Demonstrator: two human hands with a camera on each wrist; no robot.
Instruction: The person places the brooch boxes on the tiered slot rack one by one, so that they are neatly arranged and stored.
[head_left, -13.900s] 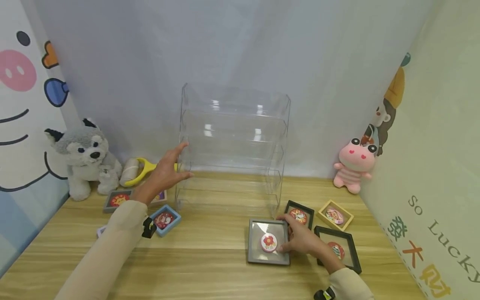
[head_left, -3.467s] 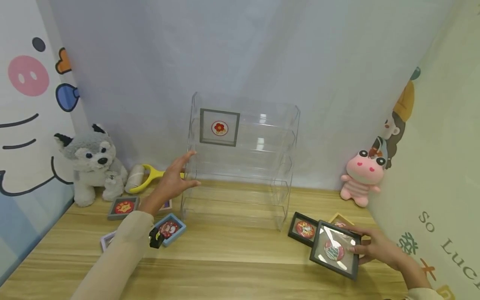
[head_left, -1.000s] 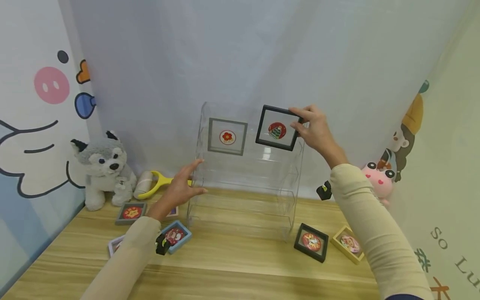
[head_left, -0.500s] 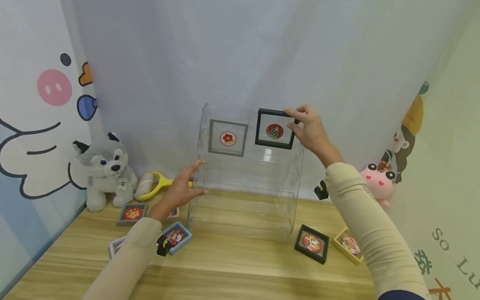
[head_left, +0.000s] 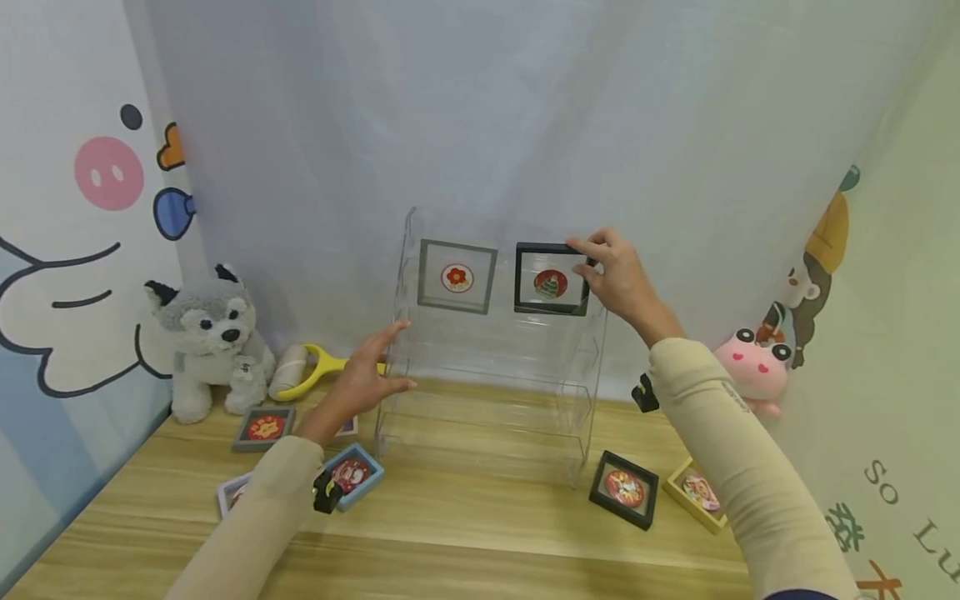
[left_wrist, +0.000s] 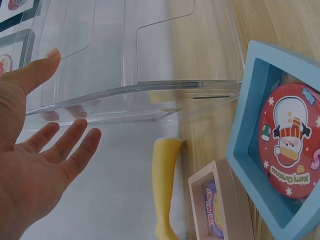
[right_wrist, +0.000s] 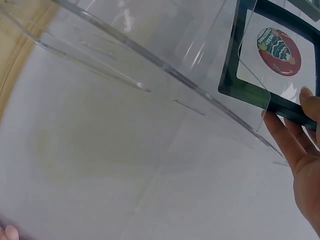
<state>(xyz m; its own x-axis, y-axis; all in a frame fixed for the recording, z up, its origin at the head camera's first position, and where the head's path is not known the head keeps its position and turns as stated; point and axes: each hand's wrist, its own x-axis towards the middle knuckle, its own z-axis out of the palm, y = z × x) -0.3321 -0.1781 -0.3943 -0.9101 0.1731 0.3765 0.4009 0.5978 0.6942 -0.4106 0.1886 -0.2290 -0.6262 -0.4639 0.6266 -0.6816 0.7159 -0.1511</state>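
A clear acrylic tiered rack (head_left: 480, 454) stands upright on the wooden table. Thumb and fingers of my right hand (head_left: 622, 279) pinch the right edge of a black square display frame (head_left: 551, 247) with a Christmas tree badge inside. That frame stands at the top tier's right, its lower edge behind the clear front lip. To its left, a grey display frame (head_left: 453, 309) with a red flower badge leans in the same tier. My left hand (head_left: 360, 379) is at the rack's left side with fingers spread; in the left wrist view it grips nothing, and contact with the panel is unclear.
Right of the rack lie a black frame (head_left: 624, 488) and a yellow frame (head_left: 697, 493). At left are blue (head_left: 352, 476), grey (head_left: 264, 429) and lilac frames (head_left: 231, 493), a yellow-handled lint roller (head_left: 291, 372) and a husky plush (head_left: 213, 346). A pink plush (head_left: 753, 367) sits at right.
Earlier, the right hand lifted the black tree frame from the table's right up to the rack. Over the last second it has lowered and straightened it into the top tier. The left hand stays put.
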